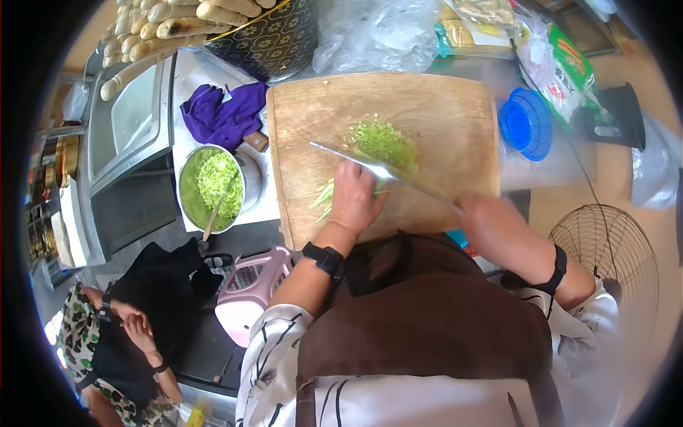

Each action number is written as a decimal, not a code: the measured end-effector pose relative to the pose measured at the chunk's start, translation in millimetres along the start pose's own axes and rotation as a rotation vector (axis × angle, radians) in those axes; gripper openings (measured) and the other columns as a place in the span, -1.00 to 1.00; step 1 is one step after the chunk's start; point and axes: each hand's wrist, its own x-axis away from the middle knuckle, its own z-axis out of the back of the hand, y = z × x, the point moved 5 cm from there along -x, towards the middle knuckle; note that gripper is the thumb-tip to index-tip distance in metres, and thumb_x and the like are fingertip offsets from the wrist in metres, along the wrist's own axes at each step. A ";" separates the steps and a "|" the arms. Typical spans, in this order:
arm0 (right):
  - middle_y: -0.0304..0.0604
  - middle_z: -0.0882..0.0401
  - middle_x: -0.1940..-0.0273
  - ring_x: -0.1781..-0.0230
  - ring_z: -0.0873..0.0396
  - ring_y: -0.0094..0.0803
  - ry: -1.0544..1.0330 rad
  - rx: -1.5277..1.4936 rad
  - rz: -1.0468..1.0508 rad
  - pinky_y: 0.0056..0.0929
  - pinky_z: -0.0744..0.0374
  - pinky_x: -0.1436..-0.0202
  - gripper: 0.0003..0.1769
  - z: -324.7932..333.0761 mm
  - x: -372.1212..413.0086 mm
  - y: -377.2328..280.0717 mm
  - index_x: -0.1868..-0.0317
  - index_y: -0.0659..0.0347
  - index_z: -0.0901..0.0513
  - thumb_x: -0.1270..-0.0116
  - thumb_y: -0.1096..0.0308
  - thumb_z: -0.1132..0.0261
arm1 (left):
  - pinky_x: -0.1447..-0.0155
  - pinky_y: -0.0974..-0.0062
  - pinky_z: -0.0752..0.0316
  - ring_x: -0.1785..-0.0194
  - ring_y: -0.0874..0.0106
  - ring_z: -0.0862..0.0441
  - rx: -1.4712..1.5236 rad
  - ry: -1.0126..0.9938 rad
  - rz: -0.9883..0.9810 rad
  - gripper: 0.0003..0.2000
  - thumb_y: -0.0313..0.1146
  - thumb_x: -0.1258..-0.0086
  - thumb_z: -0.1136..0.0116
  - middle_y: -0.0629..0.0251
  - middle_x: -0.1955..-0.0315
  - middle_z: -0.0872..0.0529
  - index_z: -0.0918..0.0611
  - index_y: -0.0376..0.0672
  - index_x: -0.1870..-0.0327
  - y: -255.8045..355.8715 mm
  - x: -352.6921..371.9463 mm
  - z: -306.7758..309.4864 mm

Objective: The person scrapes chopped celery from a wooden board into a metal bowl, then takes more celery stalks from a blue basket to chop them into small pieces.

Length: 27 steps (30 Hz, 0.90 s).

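Observation:
My right hand [480, 217] is wrapped round the handle of a large knife [384, 171], whose blade slants up and left across the wooden cutting board [448, 114]. Curled against the near side of the blade, my left hand [353, 188] presses on green strips [324, 198] that show at both its sides. Beyond the blade lies a heap of finely chopped green pieces [384, 142]. What the left fingertips touch is partly hidden.
Left of the board stand a metal pot [249, 178] of chopped greens with a spoon and a purple cloth [224, 114]. A blue basket [525, 124] sits at right. Another person [135, 334] is at lower left, near a pink stool [245, 306].

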 end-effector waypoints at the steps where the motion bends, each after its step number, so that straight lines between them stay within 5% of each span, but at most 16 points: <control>1: 0.22 -0.59 0.47 0.39 -0.60 0.21 -0.003 0.008 0.004 0.07 -0.54 0.27 -0.90 -0.2 0.7 -0.6 0.36 0.39 -0.56 -0.06 0.58 -0.19 | -0.10 0.10 -0.42 -0.04 -0.03 -0.43 0.016 -0.004 0.002 -0.66 -0.40 0.03 -0.42 0.00 0.12 -0.50 -0.58 -0.18 0.21 -1.3 0.3 -0.8; 4: 0.22 -0.59 0.47 0.38 -0.60 0.21 -0.007 0.022 -0.009 0.07 -0.54 0.27 -0.90 -8.3 -0.8 3.5 0.35 0.38 -0.56 -0.08 0.56 -0.18 | -0.20 0.05 -0.41 -0.12 -0.06 -0.45 0.037 -0.036 0.007 -0.55 -0.40 -0.03 -0.43 0.01 -0.03 -0.54 -0.62 -0.11 -0.02 -6.3 3.8 -6.0; 7: 0.20 -0.59 0.46 0.37 -0.61 0.20 0.040 0.072 0.063 0.07 -0.55 0.26 -0.91 -25.9 -16.0 20.8 0.35 0.33 -0.57 -0.13 0.53 -0.16 | -0.24 0.07 -0.41 -0.20 -0.06 -0.42 0.142 -0.080 -0.010 -0.39 -0.42 0.13 -0.47 -0.03 -0.12 -0.52 -0.61 -0.13 -0.11 -22.6 7.2 -37.3; 11: 0.24 -0.60 0.40 0.32 -0.59 0.25 0.130 0.007 0.013 0.08 -0.54 0.24 -0.84 -58.5 -77.6 35.9 0.33 0.33 -0.59 -0.34 0.41 -0.15 | 0.01 0.10 -0.40 0.07 -0.01 -0.42 -0.006 0.049 0.014 -0.57 -0.35 0.30 -0.45 0.01 0.21 -0.44 -0.51 -0.24 0.35 -19.9 5.3 -49.5; 17: 0.30 -0.58 0.39 0.31 -0.56 0.27 0.226 -0.056 0.032 0.05 -0.51 0.27 -0.79 -63.6 -86.0 64.2 0.30 0.39 -0.57 -0.41 0.37 -0.18 | -0.03 0.16 -0.40 0.03 0.06 -0.43 -0.003 0.066 0.023 -0.66 -0.41 0.19 -0.37 0.06 0.18 -0.47 -0.52 -0.23 0.35 -11.8 -4.5 -55.3; 27: 0.30 -0.54 0.43 0.36 -0.54 0.27 0.205 -0.057 0.034 -0.01 -0.48 0.33 -0.88 -13.3 -42.4 10.7 0.27 0.39 -0.57 -0.35 0.46 -0.24 | 0.01 0.16 -0.40 0.08 0.06 -0.43 0.056 0.097 -0.003 -0.63 -0.42 0.23 -0.41 0.09 0.21 -0.45 -0.48 -0.18 0.38 -43.9 1.5 -24.5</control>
